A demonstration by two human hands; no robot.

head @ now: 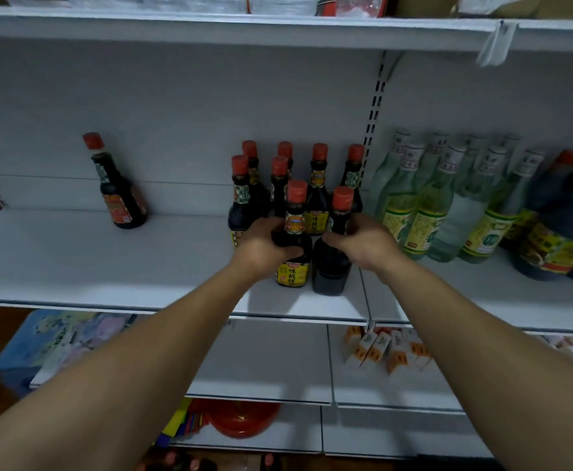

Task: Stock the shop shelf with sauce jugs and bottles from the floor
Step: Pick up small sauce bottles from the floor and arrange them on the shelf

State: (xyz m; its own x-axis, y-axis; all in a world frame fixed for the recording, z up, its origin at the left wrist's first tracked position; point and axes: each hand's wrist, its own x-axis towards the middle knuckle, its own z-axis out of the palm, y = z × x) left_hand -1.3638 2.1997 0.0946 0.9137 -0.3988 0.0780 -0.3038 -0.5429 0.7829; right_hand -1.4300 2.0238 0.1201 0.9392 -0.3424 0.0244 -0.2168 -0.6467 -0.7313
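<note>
Our left grip [264, 246] is clamped round the shoulder of a yellow-labelled sauce bottle [291, 273], fingers curled across the dark glass just under the neck. Our right grip [363, 243] is wrapped the same way round the shoulder of a plain dark bottle [331, 270], which shows us no label. Both have red caps and stand upright, side by side, near the front edge of the white shelf [108, 260]. They are so close that we cannot tell whether they touch.

Just behind them we see a cluster of red-capped bottles [319, 185] of the same kind, upright in two loose rows towards the back panel. Well apart to the left, a lone sauce bottle [118, 195] stands by itself on the same shelf.

To the right, past the slotted upright, pale green bottles [424, 205] with white caps are packed together, and beyond them are large dark jugs [563, 226] with yellow and red labels, blurred at the edge of the view.

On the shelf below we make out small orange-and-white boxes [387, 348] on the right and blue packages [57, 341] on the left. Lower still lies a red round thing [241, 419]. The upper shelf [210, 25] carries wrapped goods that are cut off at the top.
</note>
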